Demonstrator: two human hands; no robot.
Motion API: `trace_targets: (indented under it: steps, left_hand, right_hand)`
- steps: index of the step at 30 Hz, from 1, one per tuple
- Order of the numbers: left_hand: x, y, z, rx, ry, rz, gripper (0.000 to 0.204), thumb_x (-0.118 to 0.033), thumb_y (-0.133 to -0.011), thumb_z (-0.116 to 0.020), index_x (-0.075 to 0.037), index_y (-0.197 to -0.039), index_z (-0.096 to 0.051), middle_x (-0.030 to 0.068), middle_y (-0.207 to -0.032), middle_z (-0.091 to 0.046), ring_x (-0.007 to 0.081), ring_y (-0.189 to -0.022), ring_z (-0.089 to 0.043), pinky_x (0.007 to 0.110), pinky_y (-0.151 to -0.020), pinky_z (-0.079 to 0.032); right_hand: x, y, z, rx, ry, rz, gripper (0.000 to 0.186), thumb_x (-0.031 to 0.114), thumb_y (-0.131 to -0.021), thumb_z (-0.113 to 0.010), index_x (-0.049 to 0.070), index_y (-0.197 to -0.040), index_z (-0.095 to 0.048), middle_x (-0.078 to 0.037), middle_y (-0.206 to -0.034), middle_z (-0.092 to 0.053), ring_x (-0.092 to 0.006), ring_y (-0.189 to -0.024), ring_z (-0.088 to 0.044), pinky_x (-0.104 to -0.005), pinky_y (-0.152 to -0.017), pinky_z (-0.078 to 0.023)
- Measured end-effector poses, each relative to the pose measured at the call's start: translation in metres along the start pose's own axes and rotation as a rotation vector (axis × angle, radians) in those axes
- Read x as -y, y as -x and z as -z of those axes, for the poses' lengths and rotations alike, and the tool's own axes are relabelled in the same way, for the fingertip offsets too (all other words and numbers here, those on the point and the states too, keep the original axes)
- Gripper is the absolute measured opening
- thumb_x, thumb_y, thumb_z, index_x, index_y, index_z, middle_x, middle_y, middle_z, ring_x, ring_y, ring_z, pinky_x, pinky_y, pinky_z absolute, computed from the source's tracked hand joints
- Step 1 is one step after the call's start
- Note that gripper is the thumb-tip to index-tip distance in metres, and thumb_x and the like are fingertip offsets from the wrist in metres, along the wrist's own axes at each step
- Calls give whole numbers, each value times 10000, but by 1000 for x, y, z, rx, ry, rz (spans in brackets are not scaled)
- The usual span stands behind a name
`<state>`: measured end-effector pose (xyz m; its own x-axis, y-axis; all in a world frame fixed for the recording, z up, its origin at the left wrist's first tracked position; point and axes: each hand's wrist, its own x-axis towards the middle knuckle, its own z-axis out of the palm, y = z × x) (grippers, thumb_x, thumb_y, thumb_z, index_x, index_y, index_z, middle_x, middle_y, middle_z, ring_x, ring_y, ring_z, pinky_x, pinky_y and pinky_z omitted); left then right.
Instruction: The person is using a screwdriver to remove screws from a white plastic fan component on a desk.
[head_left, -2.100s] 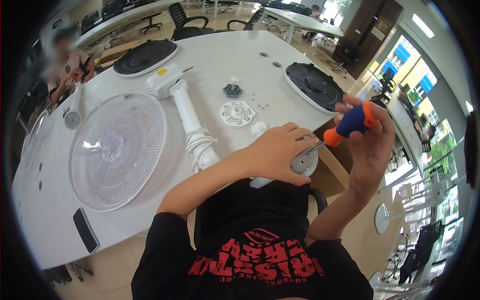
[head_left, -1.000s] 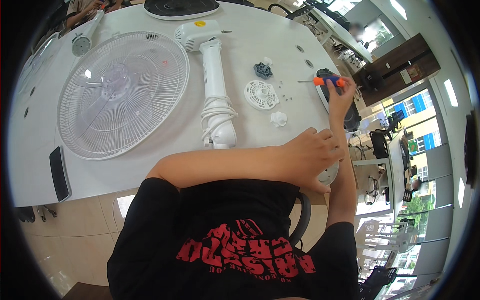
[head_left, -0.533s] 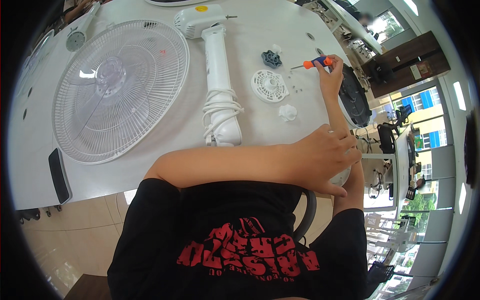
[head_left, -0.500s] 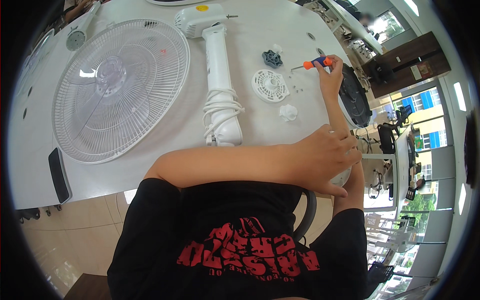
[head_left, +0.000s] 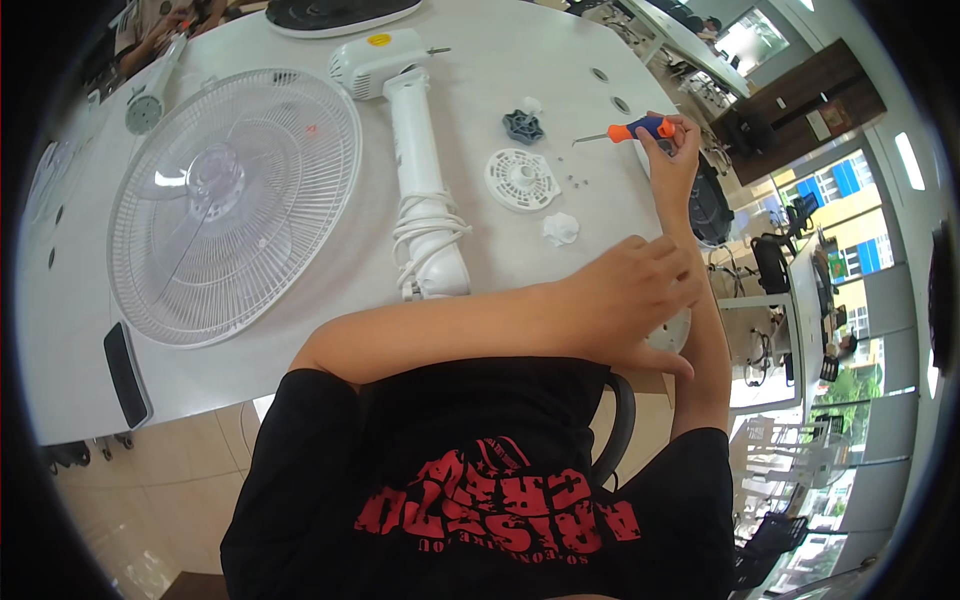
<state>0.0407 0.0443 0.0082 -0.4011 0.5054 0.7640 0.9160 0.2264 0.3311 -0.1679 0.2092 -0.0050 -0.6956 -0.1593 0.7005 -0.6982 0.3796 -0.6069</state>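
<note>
My right hand (head_left: 678,160) is closed round the orange and blue handle of a screwdriver (head_left: 640,128). Its thin metal shaft points left, held over the table's right side. Across my body reaches my left arm, and my left hand (head_left: 625,300) lies against my right forearm, fingers bent and thumb spread away, holding no object. Left of the screwdriver are a dark grey knob (head_left: 523,126), a round white slotted cover (head_left: 522,180), a few small screws (head_left: 577,183) and a crumpled-looking white piece (head_left: 560,229).
A white fan body (head_left: 415,150), cord wound round its column, lies mid-table. Left of it is a fan grille (head_left: 240,200) with clear blades inside. A black phone (head_left: 126,375) sits at the left edge. Dark round bases stand at the far edge (head_left: 340,14) and right (head_left: 708,205).
The view has shifted, so the table things appear slightly lower and farther left. My right hand has lifted the screwdriver a little away from the small screws; my left hand stays at my right forearm.
</note>
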Motion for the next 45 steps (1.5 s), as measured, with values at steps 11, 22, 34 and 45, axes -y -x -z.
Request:
trace_targets:
  steps: [11,22,34,45]
  left_hand:
    - [2,-4,7,-9,177,116,448,-319,-836,-783,-52,-1101,-541,146,-1136,-593,340,-1003,-613,402,-863,-517]
    - [6,-4,6,227,566,184,632,-150,-775,-896,-94,-1124,-372,155,-1292,-516,350,-1402,-463,446,-1154,-372]
    - [8,-4,11,271,549,178,668,-211,-763,-929,-117,-1166,-405,133,-1303,-547,381,-1492,-373,464,-1178,-332]
    - [9,-6,11,259,527,114,630,-214,-762,-924,-124,-1163,-446,95,-1289,-563,354,-1502,-358,461,-1163,-353]
  right_hand:
    - [130,29,124,-178,-175,93,490,-13,-906,-767,40,-1268,-440,-225,-1275,-655,-205,-1163,-631,-351,-1010,-557]
    - [215,116,211,-263,-174,219,497,37,-960,-712,115,-1360,-429,-304,-1342,-608,-320,-1233,-629,-416,-1057,-507]
    - [233,160,200,-211,-252,96,641,155,-885,-827,135,-1354,-390,-297,-1303,-620,-337,-1166,-660,-432,-1023,-534]
    - [234,161,192,-117,-266,82,619,116,-880,-818,134,-1335,-399,-298,-1294,-623,-329,-1162,-662,-417,-1012,-546]
